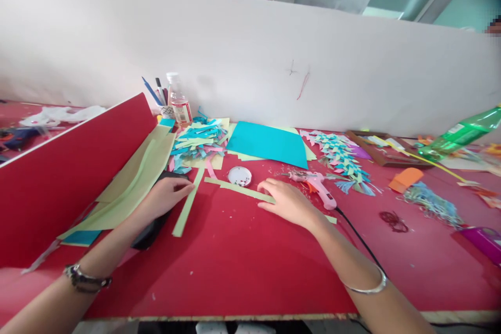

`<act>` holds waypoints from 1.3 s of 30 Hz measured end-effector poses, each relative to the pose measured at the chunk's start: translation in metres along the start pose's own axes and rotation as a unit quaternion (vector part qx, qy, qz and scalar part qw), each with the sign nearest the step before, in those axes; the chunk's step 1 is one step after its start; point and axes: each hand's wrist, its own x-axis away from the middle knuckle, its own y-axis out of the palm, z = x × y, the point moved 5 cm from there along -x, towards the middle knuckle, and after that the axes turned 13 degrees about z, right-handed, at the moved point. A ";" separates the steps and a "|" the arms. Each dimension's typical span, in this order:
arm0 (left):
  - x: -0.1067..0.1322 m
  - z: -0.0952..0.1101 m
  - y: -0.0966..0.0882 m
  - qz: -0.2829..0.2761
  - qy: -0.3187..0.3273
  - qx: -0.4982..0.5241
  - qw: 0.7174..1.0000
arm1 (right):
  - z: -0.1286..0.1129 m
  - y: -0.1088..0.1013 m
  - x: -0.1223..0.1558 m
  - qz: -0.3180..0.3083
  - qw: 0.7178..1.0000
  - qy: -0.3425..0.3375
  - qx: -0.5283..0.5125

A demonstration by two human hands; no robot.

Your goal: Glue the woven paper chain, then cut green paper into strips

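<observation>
My left hand (166, 194) lies flat with fingers stretched over a dark object (151, 232) and the edge of a stack of light green paper sheets (131, 185). My right hand (287, 201) rests open on a long light green paper strip (235, 188) on the red table (235, 266). Another green strip (188, 203) lies between the hands. A pink glue gun (319, 188) lies just right of my right hand, its black cord (358, 240) running toward me. A small white round lid (239, 176) sits beyond the strip.
A red divider board (66, 167) stands at left. Cut blue and green strips (198, 143), a blue sheet (268, 143), a woven paper piece (340, 159), a plastic bottle (178, 99), pens (156, 91) and a tilted green bottle (462, 133) lie along the white back wall (250, 57).
</observation>
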 end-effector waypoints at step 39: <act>-0.030 0.071 0.046 -0.010 0.041 0.138 0.990 | 0.019 0.023 -0.017 0.106 0.907 0.195 -0.358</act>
